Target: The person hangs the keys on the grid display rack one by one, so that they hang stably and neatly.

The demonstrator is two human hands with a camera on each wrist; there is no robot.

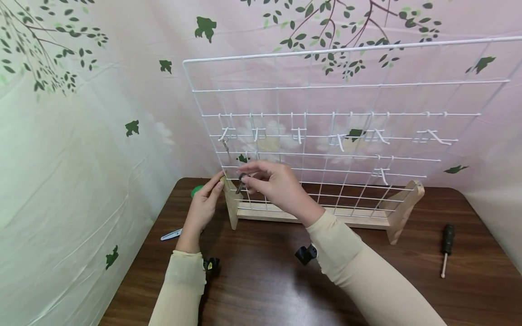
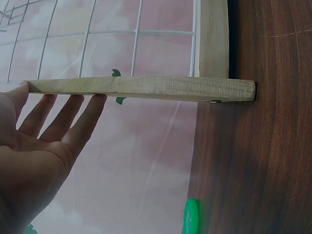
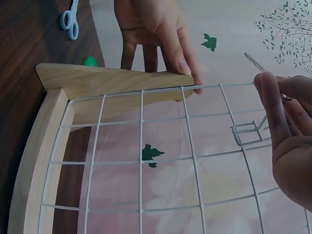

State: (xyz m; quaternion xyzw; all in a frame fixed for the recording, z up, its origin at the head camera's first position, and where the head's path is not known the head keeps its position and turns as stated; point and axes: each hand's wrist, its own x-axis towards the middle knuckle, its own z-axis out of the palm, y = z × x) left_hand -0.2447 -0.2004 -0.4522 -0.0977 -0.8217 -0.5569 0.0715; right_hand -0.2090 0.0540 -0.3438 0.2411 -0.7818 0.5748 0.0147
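My left hand (image 1: 202,204) grips the wooden side upright (image 2: 146,87) of a white wire grid rack (image 1: 285,84), thumb on one face and fingers on the other in the left wrist view. My right hand (image 1: 281,185), in front of the grid's lower left part, pinches a small metal keychain (image 1: 240,181) between thumb and fingers. A dark, narrow piece of it hangs below the fingertips. In the right wrist view, a thin metal length (image 3: 253,62) sticks out past the fingers. Above that hand, a small metal chain (image 1: 225,146) hangs by the leftmost white hook (image 1: 224,134).
Several more white hooks (image 1: 299,136) line the grid. A screwdriver (image 1: 447,246) lies on the brown table (image 1: 261,280) at the right. Light blue scissors (image 3: 70,22) and a green round object (image 2: 191,216) are left of the rack. A patterned curtain (image 1: 122,90) hangs behind.
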